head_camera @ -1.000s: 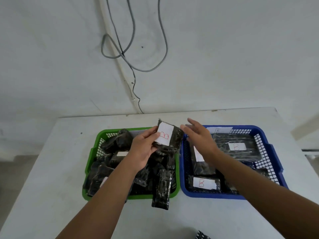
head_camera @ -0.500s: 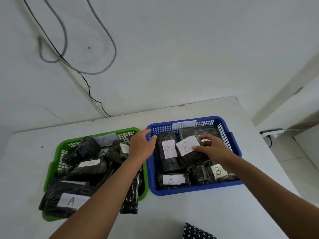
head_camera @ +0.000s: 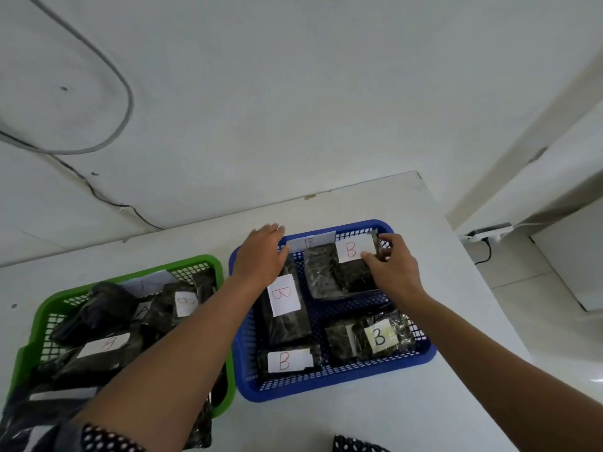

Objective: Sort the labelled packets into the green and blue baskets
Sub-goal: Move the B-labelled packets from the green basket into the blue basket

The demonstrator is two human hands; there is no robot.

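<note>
A blue basket [head_camera: 339, 380] on the right holds several dark packets with white B labels. My right hand [head_camera: 393, 272] pinches one B packet [head_camera: 354, 252] at the basket's far right corner, where it rests on another packet. My left hand [head_camera: 261, 256] lies open, palm down, over the basket's far left rim, touching a long B packet [head_camera: 285, 308]. To the left, a green basket [head_camera: 49, 305] is heaped with dark packets; one shows a red B label [head_camera: 107, 344], another a faint A.
Both baskets sit side by side on a white table [head_camera: 456, 402] against a white wall. The table's right edge drops to a tiled floor with a power strip [head_camera: 489, 231]. A grey cable loops on the wall at upper left.
My right hand has carried the B packet from the basket's middle to its far right corner. My left hand has shifted from the green basket's edge over the blue basket's far left rim.
</note>
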